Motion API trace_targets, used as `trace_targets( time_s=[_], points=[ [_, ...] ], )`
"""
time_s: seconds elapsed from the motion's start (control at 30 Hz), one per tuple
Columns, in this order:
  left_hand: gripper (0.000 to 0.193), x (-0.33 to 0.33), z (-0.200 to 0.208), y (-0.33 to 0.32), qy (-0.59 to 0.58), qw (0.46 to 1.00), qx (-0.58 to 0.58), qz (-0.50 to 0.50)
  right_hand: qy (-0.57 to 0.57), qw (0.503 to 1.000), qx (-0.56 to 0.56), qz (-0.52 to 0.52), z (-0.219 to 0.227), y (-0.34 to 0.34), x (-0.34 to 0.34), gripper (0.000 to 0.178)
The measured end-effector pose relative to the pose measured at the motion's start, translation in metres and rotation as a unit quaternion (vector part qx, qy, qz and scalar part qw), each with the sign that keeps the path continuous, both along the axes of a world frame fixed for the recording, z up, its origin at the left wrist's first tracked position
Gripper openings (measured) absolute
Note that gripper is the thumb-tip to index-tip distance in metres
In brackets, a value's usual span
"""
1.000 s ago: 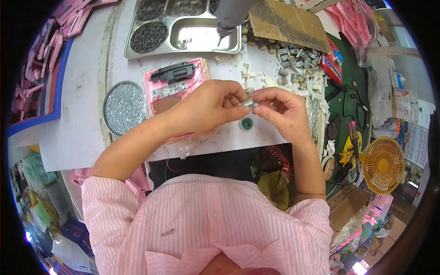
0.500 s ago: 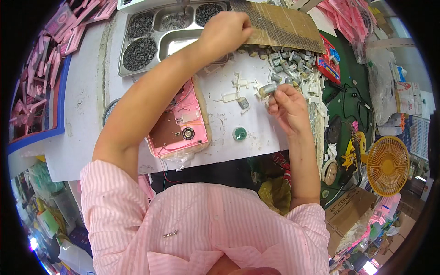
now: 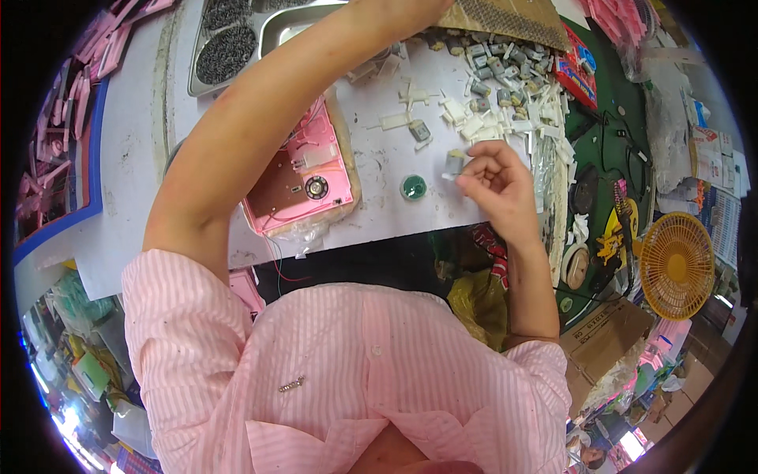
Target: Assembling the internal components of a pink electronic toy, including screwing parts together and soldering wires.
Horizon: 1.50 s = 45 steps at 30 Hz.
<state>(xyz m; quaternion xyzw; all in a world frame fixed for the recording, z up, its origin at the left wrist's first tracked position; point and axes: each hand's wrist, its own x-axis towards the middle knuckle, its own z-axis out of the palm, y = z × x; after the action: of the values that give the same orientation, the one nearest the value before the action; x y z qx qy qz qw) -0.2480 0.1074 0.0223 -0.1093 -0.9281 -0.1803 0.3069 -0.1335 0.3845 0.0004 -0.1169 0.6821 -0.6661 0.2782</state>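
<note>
My right hand (image 3: 499, 183) pinches a small silver motor (image 3: 455, 161) between thumb and fingers, above the white tabletop. A small white bit shows by the thumb at the motor's lower end. My left arm stretches across the table, and my left hand (image 3: 407, 11) is at the top edge by a brown cardboard piece (image 3: 513, 22); its fingers are mostly cut off from view. Left of my right hand sits a small round tub of green stuff (image 3: 413, 187). Another motor (image 3: 419, 131) lies among white plastic parts (image 3: 393, 122).
Under my left forearm lies an opened pink plastic case (image 3: 335, 189) with wires and a round speaker. A metal tray (image 3: 197, 59) with dark small parts stands far left. Several motors (image 3: 496, 67) and white pieces are heaped far right. A yellow fan (image 3: 677, 266) stands at the right.
My left hand has moved further up, toward the view's top edge. My right hand has shifted slightly and turned the motor from slanted to upright. The whole view has shifted a little.
</note>
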Motion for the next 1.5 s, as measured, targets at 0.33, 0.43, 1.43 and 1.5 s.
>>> trace_targets(
  time_s=[0.33,0.43,1.43,1.5],
  points=[
    [0.016,0.209,0.031,-0.008,-0.249,0.864,0.425,-0.104,0.305,0.913,0.215,0.162,0.0,-0.021,0.02,0.038],
    [0.015,0.245,0.015,-0.01,-0.295,0.804,0.508,-0.092,0.398,0.864,0.252,0.18,-0.001,-0.026,0.024,0.037],
    [0.034,0.292,-0.027,0.019,-0.144,0.827,0.542,-0.038,0.295,0.941,0.007,0.168,0.001,-0.088,0.065,0.05],
    [0.035,0.292,-0.031,0.015,-0.099,0.91,0.401,-0.037,0.217,0.966,0.018,0.142,0.015,-0.095,0.059,0.049]
  ],
)
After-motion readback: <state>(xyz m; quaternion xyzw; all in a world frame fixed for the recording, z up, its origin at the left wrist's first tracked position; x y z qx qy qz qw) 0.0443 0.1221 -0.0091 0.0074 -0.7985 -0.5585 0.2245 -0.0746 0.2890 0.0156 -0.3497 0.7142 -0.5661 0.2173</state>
